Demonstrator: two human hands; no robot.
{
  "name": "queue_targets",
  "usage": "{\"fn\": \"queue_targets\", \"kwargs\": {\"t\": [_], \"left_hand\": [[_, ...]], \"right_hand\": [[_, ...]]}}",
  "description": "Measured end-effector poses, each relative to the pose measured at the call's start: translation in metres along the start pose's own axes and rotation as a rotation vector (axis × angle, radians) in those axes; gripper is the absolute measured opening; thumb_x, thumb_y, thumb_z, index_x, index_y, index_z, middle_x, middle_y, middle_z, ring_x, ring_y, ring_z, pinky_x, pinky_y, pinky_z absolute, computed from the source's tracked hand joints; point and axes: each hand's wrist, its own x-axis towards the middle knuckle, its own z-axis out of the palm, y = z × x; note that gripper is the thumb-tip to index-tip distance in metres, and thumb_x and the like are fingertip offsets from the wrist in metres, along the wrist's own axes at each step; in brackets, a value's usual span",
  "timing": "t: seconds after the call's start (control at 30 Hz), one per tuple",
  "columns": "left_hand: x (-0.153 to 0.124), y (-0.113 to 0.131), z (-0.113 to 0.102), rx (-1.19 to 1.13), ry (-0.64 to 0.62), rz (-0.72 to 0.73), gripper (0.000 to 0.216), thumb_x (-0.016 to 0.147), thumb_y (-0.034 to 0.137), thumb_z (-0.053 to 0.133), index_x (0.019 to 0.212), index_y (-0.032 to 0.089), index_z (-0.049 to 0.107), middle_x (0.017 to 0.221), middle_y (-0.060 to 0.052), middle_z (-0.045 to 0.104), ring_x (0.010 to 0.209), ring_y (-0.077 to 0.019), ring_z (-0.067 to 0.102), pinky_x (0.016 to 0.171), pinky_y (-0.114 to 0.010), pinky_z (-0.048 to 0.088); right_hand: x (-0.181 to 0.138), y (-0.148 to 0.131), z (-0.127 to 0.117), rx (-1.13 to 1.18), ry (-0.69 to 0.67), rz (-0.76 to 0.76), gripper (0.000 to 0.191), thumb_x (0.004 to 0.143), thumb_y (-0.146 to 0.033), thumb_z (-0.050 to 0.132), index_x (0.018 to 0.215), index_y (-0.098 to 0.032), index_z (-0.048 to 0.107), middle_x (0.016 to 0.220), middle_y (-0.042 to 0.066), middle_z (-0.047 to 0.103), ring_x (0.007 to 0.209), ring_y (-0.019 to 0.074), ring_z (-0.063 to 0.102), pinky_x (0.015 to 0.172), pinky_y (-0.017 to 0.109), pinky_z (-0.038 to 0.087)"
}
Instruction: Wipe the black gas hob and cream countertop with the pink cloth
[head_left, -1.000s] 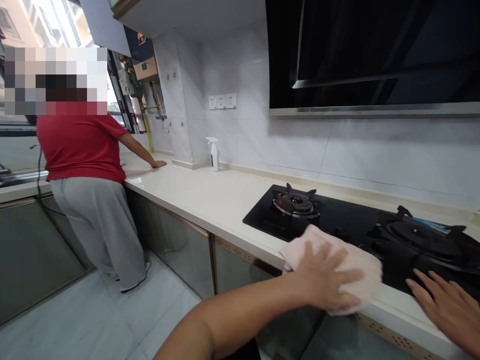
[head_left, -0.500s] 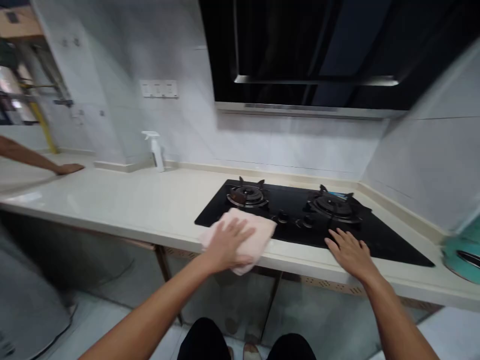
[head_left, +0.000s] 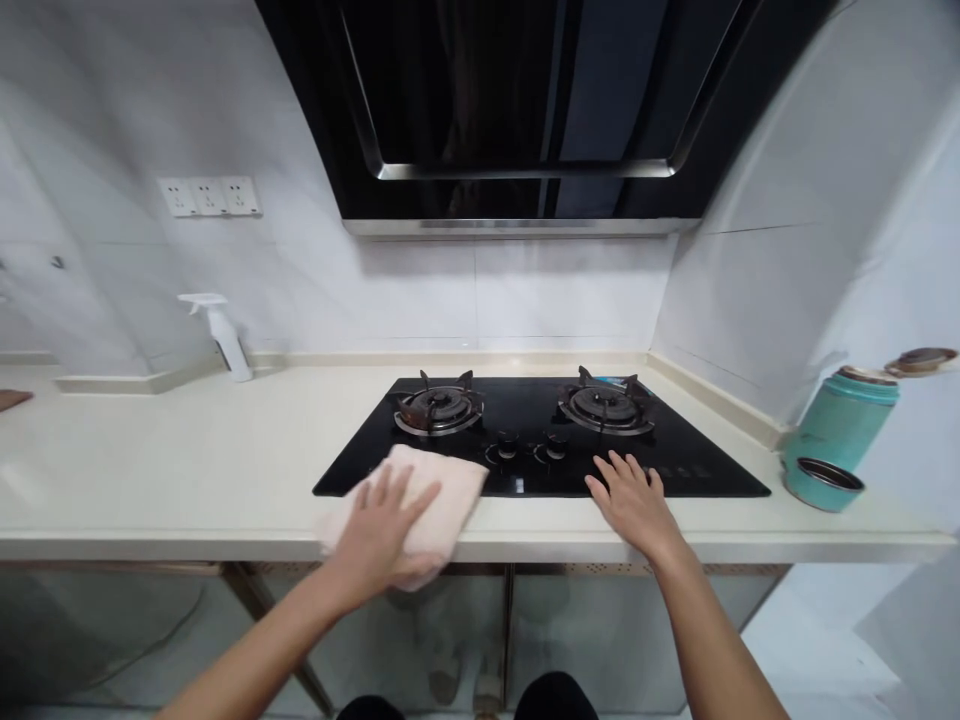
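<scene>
**Pink cloth (head_left: 442, 500) flat under the left hand (head_left: 375, 535)**

A black glass range hood (head_left: 510, 110) with a steel lower trim hangs above a smooth, cream stone bench (head_left: 165, 480), and pale tile (head_left: 525, 295) rises behind it. Set into the bench is a black glass hob (head_left: 712, 475) with two dark metal burners (head_left: 439, 408) and two small knobs (head_left: 506, 447) between and below them. Near the bench's back edge, left of the hob, stands a white trigger spray bottle (head_left: 221, 338). A teal flask (head_left: 840, 430) sits toward the right end, with a round teal cup (head_left: 823, 485) touching its base.

The soft, folded cloth lies across the hob's front edge and spills onto the bench's front strip, its long axis slanting from upper right to lower left. It sits directly beneath the left fingers (head_left: 390, 490), which are spread flat on top, pressing rather than clenched. The left hand is therefore the nearer one. The right hand (head_left: 634, 505) is open and empty, just right of the cloth but not touching it, with its right fingers (head_left: 619, 470) resting lightly on the glass near the hob's front edge.
</scene>
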Motion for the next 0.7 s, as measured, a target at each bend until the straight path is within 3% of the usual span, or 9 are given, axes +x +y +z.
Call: {"fn": "queue_targets", "kwargs": {"t": [0.13,0.23,0.33,0.4,0.47,0.53,0.63,0.7], "left_hand": [[0.042,0.097,-0.006,-0.179,-0.036,0.256,0.1,0.08,0.079,0.069,0.165,0.042,0.032,0.176,-0.012,0.019,0.161,-0.0485,0.008,0.126,-0.068,0.018],[0.07,0.162,-0.006,-0.287,-0.068,0.333,0.106,0.082,0.084,0.061,0.168,0.034,0.025,0.177,-0.017,0.01,0.16,-0.0513,0.0,0.125,-0.073,0.01],[0.089,0.208,-0.007,-0.351,-0.105,0.447,0.114,0.082,0.082,0.06,0.17,0.025,0.018,0.176,-0.02,0.005,0.159,-0.0525,-0.006,0.124,-0.075,0.004],[0.093,0.221,-0.01,-0.381,-0.109,0.502,0.113,0.086,0.073,0.061,0.171,0.017,0.012,0.176,-0.022,0.004,0.159,-0.0532,-0.007,0.124,-0.075,0.003],[0.09,0.215,-0.013,-0.439,-0.097,0.553,0.108,0.089,0.063,0.062,0.171,0.015,0.01,0.176,-0.021,0.008,0.16,-0.0512,0.0,0.126,-0.073,0.008],[0.083,0.19,-0.015,-0.521,-0.062,0.617,0.097,0.09,0.059,0.064,0.169,0.023,0.021,0.175,-0.016,0.022,0.161,-0.0448,0.015,0.127,-0.067,0.018],[0.07,0.129,-0.019,-0.548,0.008,0.581,0.072,0.091,0.059,0.067,0.155,0.033,0.049,0.167,-0.01,0.042,0.156,-0.036,0.034,0.125,-0.061,0.028],[0.062,0.085,-0.025,-0.481,0.013,0.429,0.069,0.091,0.06,0.069,0.151,0.03,0.055,0.168,-0.014,0.04,0.156,-0.0374,0.033,0.124,-0.065,0.026]], "right_hand": [[0.001,0.009,0.004,0.227,0.137,-0.025,0.058,0.107,-0.047,0.032,0.146,-0.015,0.06,0.158,0.017,0.049,0.151,0.0379,0.038,0.124,0.064,0.025],[-0.005,0.014,-0.005,0.549,0.386,-0.075,0.055,0.106,-0.052,0.032,0.128,-0.016,0.069,0.144,0.018,0.06,0.137,0.0314,0.053,0.119,0.054,0.038],[-0.021,0.006,-0.02,0.715,0.565,-0.148,0.045,0.106,-0.055,0.04,0.115,-0.023,0.071,0.126,0.013,0.067,0.124,0.0288,0.059,0.112,0.05,0.044],[-0.035,-0.007,-0.025,0.712,0.483,-0.246,0.04,0.108,-0.052,0.04,0.117,-0.027,0.07,0.124,0.009,0.068,0.122,0.0274,0.06,0.11,0.05,0.045],[-0.047,-0.019,-0.021,0.651,0.347,-0.306,0.039,0.109,-0.05,0.037,0.126,-0.032,0.067,0.131,0.006,0.066,0.125,0.0265,0.059,0.108,0.049,0.045],[-0.052,-0.024,-0.013,0.565,0.27,-0.305,0.041,0.109,-0.052,0.036,0.135,-0.035,0.063,0.135,0.005,0.065,0.126,0.0268,0.058,0.107,0.051,0.045],[-0.041,-0.018,-0.003,0.484,0.223,-0.282,0.045,0.108,-0.053,0.032,0.132,-0.033,0.064,0.135,0.005,0.066,0.127,0.0279,0.059,0.107,0.053,0.046],[-0.023,-0.01,-0.003,0.434,0.205,-0.246,0.048,0.106,-0.056,0.032,0.124,-0.029,0.068,0.134,0.008,0.067,0.127,0.0307,0.06,0.108,0.054,0.045]]}}
